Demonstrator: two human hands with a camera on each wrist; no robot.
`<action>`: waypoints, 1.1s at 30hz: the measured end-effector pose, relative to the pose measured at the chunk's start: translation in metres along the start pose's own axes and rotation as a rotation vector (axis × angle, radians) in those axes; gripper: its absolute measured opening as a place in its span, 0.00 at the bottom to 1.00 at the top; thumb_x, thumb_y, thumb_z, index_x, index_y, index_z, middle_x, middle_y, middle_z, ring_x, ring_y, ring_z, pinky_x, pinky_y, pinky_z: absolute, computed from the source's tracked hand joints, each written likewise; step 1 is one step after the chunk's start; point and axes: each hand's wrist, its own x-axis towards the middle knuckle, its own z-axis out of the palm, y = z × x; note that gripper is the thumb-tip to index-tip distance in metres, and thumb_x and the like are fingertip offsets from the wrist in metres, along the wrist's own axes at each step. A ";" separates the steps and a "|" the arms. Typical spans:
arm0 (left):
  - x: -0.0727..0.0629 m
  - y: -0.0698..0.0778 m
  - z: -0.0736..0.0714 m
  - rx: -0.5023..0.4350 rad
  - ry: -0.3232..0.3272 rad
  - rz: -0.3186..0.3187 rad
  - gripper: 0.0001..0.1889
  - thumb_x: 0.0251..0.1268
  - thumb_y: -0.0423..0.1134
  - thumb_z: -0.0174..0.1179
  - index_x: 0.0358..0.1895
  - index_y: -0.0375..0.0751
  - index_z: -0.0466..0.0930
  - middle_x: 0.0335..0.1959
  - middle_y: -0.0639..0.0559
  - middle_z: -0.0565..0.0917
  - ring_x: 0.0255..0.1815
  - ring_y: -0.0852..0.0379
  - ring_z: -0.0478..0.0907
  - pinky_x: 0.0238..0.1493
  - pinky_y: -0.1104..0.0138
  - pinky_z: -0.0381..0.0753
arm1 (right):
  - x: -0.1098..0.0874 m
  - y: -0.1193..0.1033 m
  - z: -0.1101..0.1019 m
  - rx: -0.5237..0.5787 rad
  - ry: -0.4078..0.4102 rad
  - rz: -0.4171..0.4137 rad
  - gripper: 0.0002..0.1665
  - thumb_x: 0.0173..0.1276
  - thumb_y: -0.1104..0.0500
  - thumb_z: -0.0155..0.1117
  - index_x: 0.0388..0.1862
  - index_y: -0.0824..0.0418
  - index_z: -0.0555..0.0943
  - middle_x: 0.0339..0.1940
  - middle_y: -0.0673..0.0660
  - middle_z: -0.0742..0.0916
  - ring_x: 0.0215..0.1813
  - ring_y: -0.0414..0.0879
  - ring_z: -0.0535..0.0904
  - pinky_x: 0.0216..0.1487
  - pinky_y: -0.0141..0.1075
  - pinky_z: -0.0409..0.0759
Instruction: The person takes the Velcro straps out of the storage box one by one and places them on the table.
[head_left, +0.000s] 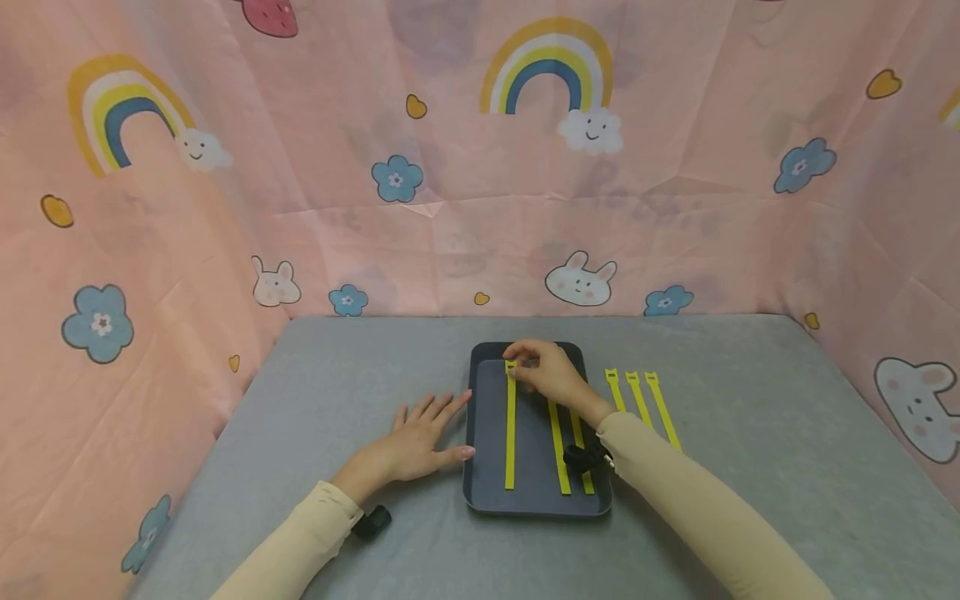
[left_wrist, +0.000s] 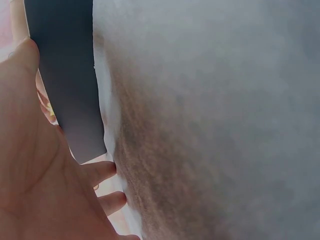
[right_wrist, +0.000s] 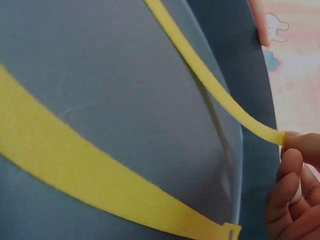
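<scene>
A dark grey tray (head_left: 487, 433) lies on the table with three yellow slotted cable-tie straps in it. My right hand (head_left: 551, 375) pinches the slotted head end of the leftmost strap (head_left: 510, 442) near the tray's far end. In the right wrist view that strap (right_wrist: 210, 82) bends up from the tray floor to the thumb and finger. The other two straps (head_left: 560, 454) lie in the tray's right half, partly hidden by the right hand and wrist. Fingers spread, my left hand (head_left: 412, 446) touches the tray's left rim with its index fingertip and thumb.
Right of the tray, three more yellow straps (head_left: 637, 396) lie side by side on the grey table (head_left: 810, 467), their lower parts hidden by the right sleeve. A pink patterned cloth (head_left: 465, 242) hangs behind the table and at both sides. Each wrist wears a small black camera (head_left: 372, 523).
</scene>
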 end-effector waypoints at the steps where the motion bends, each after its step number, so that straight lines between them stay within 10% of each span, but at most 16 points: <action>1: 0.000 0.000 0.000 0.000 0.001 0.001 0.45 0.66 0.73 0.47 0.80 0.69 0.36 0.83 0.47 0.49 0.83 0.37 0.42 0.73 0.31 0.40 | 0.000 -0.001 -0.001 -0.001 0.000 -0.003 0.16 0.69 0.62 0.66 0.55 0.62 0.81 0.37 0.59 0.84 0.24 0.46 0.78 0.29 0.39 0.81; 12: -0.001 0.002 -0.001 0.005 0.002 -0.007 0.45 0.66 0.73 0.47 0.80 0.69 0.36 0.83 0.48 0.50 0.83 0.37 0.42 0.73 0.31 0.40 | -0.004 -0.017 -0.012 0.030 -0.002 -0.007 0.17 0.71 0.58 0.64 0.58 0.57 0.81 0.39 0.59 0.84 0.31 0.67 0.81 0.30 0.47 0.81; 33: -0.001 0.004 -0.002 0.008 -0.005 -0.011 0.45 0.66 0.72 0.48 0.80 0.68 0.36 0.83 0.48 0.50 0.83 0.37 0.42 0.73 0.30 0.40 | -0.014 -0.052 -0.039 0.119 0.019 -0.010 0.13 0.71 0.59 0.64 0.54 0.56 0.81 0.43 0.61 0.82 0.23 0.49 0.79 0.25 0.34 0.78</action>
